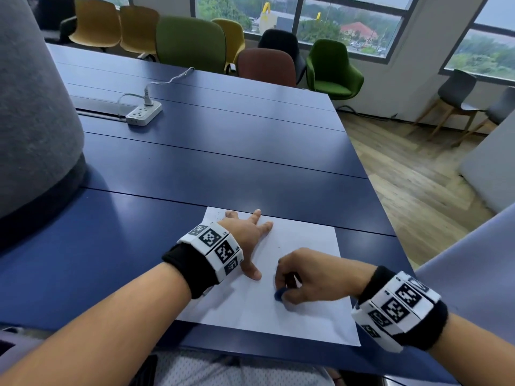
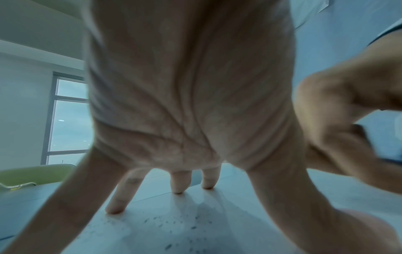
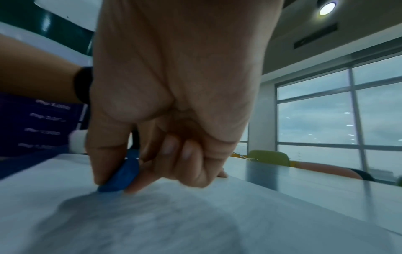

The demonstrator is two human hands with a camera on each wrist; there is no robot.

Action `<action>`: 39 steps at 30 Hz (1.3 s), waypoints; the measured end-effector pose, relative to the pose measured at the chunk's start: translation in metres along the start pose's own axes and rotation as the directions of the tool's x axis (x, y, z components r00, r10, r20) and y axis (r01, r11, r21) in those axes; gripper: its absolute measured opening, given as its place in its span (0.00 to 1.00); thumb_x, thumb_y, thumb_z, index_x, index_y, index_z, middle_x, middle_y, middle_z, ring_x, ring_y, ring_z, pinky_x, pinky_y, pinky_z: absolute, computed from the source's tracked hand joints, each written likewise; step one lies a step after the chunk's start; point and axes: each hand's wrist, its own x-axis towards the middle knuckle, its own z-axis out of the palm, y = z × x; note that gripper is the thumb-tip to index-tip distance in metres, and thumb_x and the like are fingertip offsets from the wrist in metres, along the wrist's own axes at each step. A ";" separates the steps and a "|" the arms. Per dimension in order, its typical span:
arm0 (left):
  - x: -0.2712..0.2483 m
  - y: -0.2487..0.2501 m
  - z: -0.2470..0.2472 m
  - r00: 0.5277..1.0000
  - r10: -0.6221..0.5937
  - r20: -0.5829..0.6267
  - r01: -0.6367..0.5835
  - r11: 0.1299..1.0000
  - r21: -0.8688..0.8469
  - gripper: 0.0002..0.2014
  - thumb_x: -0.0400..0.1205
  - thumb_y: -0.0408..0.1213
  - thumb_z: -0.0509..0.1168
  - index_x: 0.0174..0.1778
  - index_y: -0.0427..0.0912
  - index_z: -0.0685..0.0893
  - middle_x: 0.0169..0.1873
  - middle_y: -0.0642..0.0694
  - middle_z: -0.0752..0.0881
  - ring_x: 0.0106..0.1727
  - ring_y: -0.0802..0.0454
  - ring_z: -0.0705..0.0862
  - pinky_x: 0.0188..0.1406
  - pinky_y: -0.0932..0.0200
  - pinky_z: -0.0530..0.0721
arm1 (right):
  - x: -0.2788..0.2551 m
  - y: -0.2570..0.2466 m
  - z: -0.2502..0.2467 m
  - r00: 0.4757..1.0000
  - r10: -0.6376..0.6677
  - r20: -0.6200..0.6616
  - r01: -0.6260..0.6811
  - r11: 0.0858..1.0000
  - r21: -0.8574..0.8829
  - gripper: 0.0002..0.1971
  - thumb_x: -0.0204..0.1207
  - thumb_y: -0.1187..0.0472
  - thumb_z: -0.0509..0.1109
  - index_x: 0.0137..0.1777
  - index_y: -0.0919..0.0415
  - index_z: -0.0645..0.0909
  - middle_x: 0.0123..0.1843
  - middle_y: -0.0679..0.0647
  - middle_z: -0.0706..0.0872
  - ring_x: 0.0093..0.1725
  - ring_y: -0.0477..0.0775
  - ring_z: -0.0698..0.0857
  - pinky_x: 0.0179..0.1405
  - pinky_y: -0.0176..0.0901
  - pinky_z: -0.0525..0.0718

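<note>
A white sheet of paper (image 1: 303,240) lies on the blue table (image 1: 223,151) near its front edge. My left hand (image 1: 248,235) rests flat on the sheet's left part, fingers spread and straight; the left wrist view shows its fingertips (image 2: 115,208) pressing the paper (image 2: 165,228), which carries small dark specks. My right hand (image 1: 301,277) pinches a small blue eraser (image 1: 278,294) between thumb and fingers, its lower end touching the paper (image 3: 195,214). The right wrist view shows the blue eraser (image 3: 121,175) tilted, with the other fingers curled into the palm.
A white power strip (image 1: 143,112) with a plugged cable sits far back left on the table. A large grey rounded object (image 1: 33,121) stands at the left. Several coloured chairs (image 1: 192,48) line the far edge. The table's right edge drops to wooden floor (image 1: 418,185).
</note>
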 end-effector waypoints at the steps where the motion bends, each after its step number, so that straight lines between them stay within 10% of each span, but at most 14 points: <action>1: 0.000 0.000 0.000 1.000 -0.002 -0.003 0.002 1.000 -0.002 0.61 0.69 0.61 0.78 0.87 0.57 0.41 0.86 0.52 0.37 0.82 0.20 0.48 0.74 0.32 0.69 | -0.001 -0.005 0.002 0.998 -0.021 0.056 0.022 1.000 -0.005 0.06 0.70 0.58 0.74 0.46 0.56 0.87 0.42 0.48 0.88 0.38 0.49 0.83 0.43 0.45 0.84; 6: 0.000 -0.001 0.000 1.000 -0.003 -0.007 0.003 1.000 0.010 0.61 0.69 0.62 0.77 0.87 0.57 0.41 0.87 0.52 0.38 0.82 0.21 0.49 0.74 0.34 0.68 | 0.012 -0.002 -0.007 0.997 0.042 -0.064 -0.042 0.999 -0.008 0.07 0.71 0.57 0.75 0.47 0.57 0.87 0.41 0.49 0.89 0.38 0.50 0.84 0.42 0.46 0.85; 11: 0.002 -0.003 0.001 1.000 0.002 -0.007 -0.002 1.000 0.000 0.61 0.68 0.62 0.78 0.87 0.58 0.41 0.87 0.52 0.38 0.82 0.20 0.48 0.75 0.31 0.66 | 0.012 -0.017 -0.001 0.995 -0.029 0.091 0.033 0.999 -0.039 0.07 0.71 0.59 0.75 0.48 0.57 0.88 0.40 0.46 0.87 0.36 0.45 0.81 0.40 0.36 0.81; 16: 0.004 -0.003 0.002 1.000 0.005 -0.013 -0.005 1.000 0.003 0.61 0.68 0.62 0.78 0.86 0.62 0.40 0.87 0.52 0.39 0.82 0.20 0.49 0.74 0.32 0.70 | 0.012 0.013 -0.019 0.981 0.132 -0.144 -0.137 0.990 -0.030 0.07 0.72 0.54 0.75 0.45 0.57 0.87 0.39 0.51 0.88 0.37 0.51 0.83 0.41 0.46 0.84; 21: 0.001 -0.001 -0.001 1.000 0.003 0.005 -0.003 1.000 0.008 0.59 0.68 0.62 0.78 0.85 0.67 0.40 0.86 0.51 0.38 0.81 0.20 0.50 0.72 0.31 0.72 | -0.007 0.004 -0.008 0.989 0.097 0.110 -0.098 0.995 -0.001 0.06 0.71 0.57 0.75 0.46 0.55 0.87 0.39 0.48 0.88 0.34 0.44 0.80 0.35 0.33 0.79; 26: 0.001 0.001 -0.001 1.000 -0.004 0.008 0.004 1.000 0.016 0.60 0.68 0.62 0.77 0.85 0.67 0.40 0.86 0.51 0.37 0.81 0.21 0.51 0.72 0.31 0.72 | 0.003 0.038 -0.026 0.970 0.179 -0.163 -0.184 0.983 -0.014 0.06 0.72 0.53 0.76 0.43 0.54 0.87 0.39 0.50 0.88 0.37 0.48 0.84 0.41 0.45 0.85; 31: -0.001 0.002 -0.003 1.000 -0.006 0.013 0.006 1.000 0.021 0.59 0.69 0.62 0.77 0.85 0.67 0.39 0.86 0.51 0.37 0.81 0.20 0.49 0.71 0.30 0.72 | 0.004 0.032 -0.030 0.982 0.171 0.083 -0.173 0.985 0.016 0.05 0.70 0.56 0.78 0.44 0.53 0.89 0.39 0.49 0.89 0.31 0.40 0.78 0.33 0.30 0.76; 39: -0.004 0.003 -0.004 1.000 -0.004 0.012 0.004 1.000 0.030 0.59 0.69 0.62 0.77 0.85 0.66 0.39 0.87 0.51 0.38 0.81 0.20 0.50 0.72 0.30 0.71 | 0.035 0.057 -0.052 0.935 0.225 -0.274 -0.223 0.974 0.040 0.04 0.71 0.59 0.77 0.40 0.59 0.88 0.33 0.47 0.84 0.28 0.41 0.77 0.30 0.30 0.73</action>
